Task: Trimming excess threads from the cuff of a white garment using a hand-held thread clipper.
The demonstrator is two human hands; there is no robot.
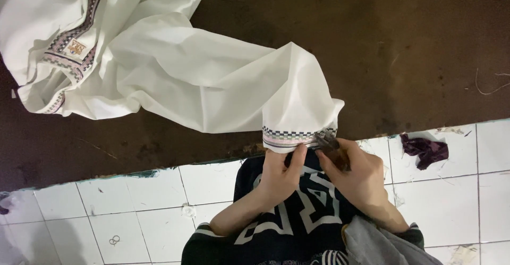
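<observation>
White cotton garment sleeve point(223, 84) with patterned woven cuff band point(289, 136) over brown table point(414, 42) edge; left hand point(281, 177) pinches band; right hand point(358, 177) grips small thread snips point(328, 144) at band; trimming step, judged; next: steady blade on stray thread.

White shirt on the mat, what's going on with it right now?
A person holds the patterned cuff of the white shirt at the edge of the brown mat. The left hand pinches the cuff's band, and the right hand works a small metal cutting tool at its edge. A purple fabric scrap lies on the white tiles.
</observation>
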